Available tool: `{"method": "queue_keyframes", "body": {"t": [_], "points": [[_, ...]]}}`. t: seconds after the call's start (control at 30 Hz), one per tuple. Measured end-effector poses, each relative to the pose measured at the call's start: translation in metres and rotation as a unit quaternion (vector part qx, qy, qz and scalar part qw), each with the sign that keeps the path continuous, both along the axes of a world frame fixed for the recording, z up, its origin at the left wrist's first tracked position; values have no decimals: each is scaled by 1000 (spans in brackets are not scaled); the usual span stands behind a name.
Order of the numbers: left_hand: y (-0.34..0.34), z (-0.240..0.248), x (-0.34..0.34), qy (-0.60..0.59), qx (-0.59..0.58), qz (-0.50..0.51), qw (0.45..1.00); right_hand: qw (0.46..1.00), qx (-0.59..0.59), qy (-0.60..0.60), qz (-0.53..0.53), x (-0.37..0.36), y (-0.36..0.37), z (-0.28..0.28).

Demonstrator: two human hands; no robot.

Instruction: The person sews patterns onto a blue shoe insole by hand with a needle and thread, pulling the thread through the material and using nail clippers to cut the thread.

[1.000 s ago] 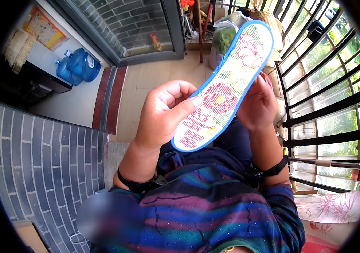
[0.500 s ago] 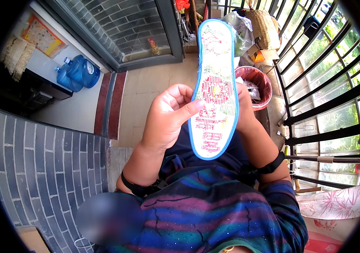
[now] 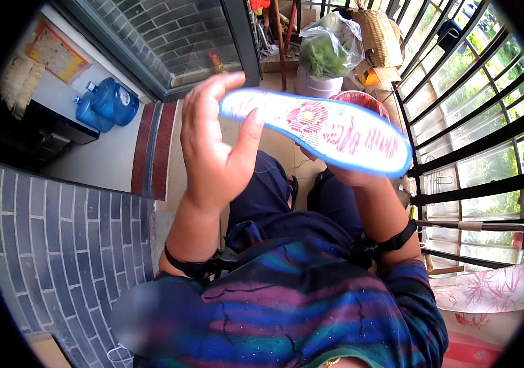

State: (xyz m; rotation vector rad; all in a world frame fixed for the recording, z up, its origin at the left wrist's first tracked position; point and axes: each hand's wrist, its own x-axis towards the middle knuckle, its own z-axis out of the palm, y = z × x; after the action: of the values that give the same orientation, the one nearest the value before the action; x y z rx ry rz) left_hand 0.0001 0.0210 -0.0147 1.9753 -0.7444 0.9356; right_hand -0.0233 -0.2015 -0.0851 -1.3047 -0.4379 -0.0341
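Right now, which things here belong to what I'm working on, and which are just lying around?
In the work:
- insole, patterned, blue-edged
- left hand, thumb overlapping its edge
- right hand, partly hidden behind it

Just around:
- blue water jugs
- bag of greens
- basket
- red bin

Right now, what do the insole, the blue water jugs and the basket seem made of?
Insole: probably fabric, seemingly matte, with red thread-like patterning and blue edging.
Blue water jugs: likely plastic, glossy, highlights on translucent walls.
Basket: apparently plant fibre, matte tan, weave visible; exact fibre unclear.
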Motion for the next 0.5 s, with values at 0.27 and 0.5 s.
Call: {"method": "queue_keyframes", "body": {"t": [0.27,0.5], "points": [[-16,1,-7,537,-196,-346,744,995,63,-24,69,-3,4,26],[-30,1,-25,500,-366,-372,691,991,11,-130,-29,-5,8,28]]}}
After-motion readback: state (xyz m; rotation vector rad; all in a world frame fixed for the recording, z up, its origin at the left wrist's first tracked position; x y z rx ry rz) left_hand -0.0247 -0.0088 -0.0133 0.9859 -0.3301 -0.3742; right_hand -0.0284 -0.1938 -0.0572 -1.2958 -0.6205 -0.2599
